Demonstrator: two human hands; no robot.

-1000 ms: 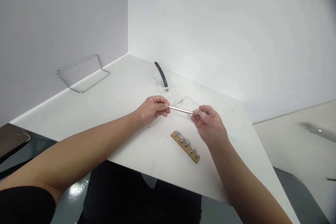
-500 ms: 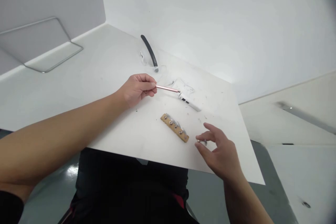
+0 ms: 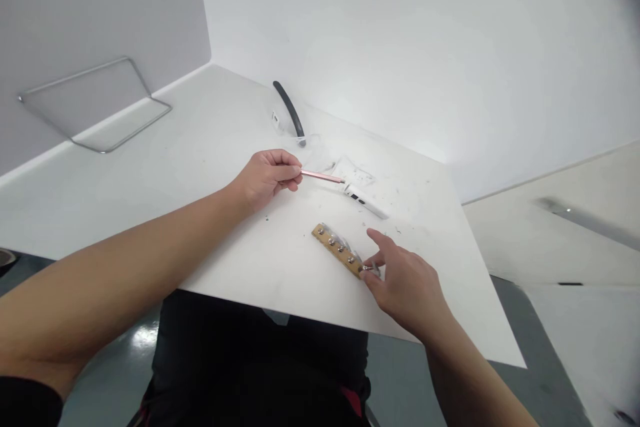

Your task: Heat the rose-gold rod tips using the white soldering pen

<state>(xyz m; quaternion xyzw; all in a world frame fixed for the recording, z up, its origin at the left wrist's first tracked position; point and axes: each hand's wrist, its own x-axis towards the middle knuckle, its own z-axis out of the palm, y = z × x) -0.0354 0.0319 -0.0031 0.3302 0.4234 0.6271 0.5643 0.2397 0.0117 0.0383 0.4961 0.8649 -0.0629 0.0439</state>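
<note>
While the left hand [image 3: 270, 177] clamps a rose-gold rod [image 3: 323, 177], the right hand [image 3: 407, 287] pinches a small metal part [image 3: 368, 268].

Matt wood strip [image 3: 325, 239] (glossy metal studs [image 3: 341, 249])

Bright, even light floods the white wall [image 3: 350, 33] and table [image 3: 150, 213], with only a faint shadow under the right hand [image 3: 405, 287]. Glare marks the floor [image 3: 145, 337]. A metal strip [image 3: 583, 217] blurs at the right edge; the top-right corner darkens.
</note>
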